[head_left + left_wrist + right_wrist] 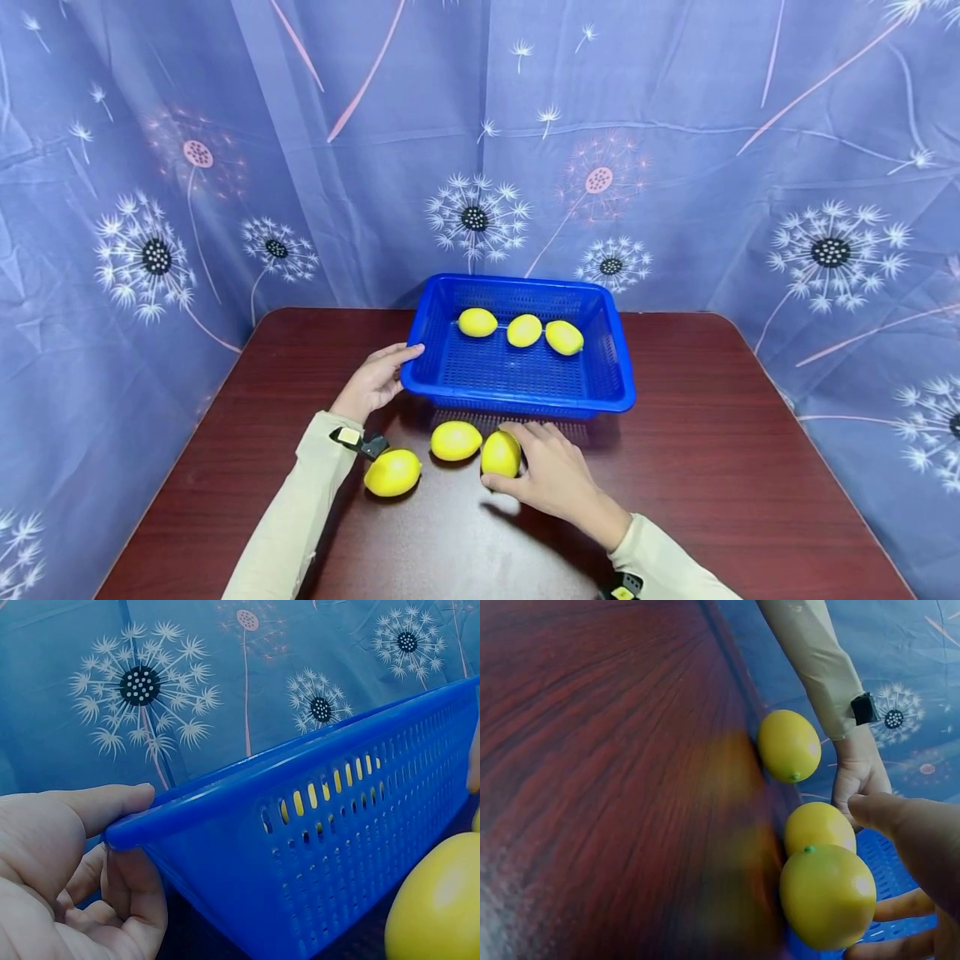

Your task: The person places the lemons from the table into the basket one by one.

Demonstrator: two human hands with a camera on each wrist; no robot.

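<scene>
A blue plastic basket (517,400) stands on the table, with three lemons (524,331) lying inside. My left hand (375,381) grips its left end, thumb (124,806) over the rim and fingers curled below. In front of the basket, my right hand (551,471) spreads round a lemon (827,898). The right wrist view shows the thumb (900,821) apart from that fruit, while fingertips reach its basket side; whether they press on it is unclear. Just left of it lies a second lemon (455,441), and a third (392,472) is beside my left wrist.
The dark red-brown wooden table (720,467) carries everything. Behind and at both sides hangs a blue curtain (675,150) with dandelion prints. The basket's far rim is close to the curtain at the table's back edge.
</scene>
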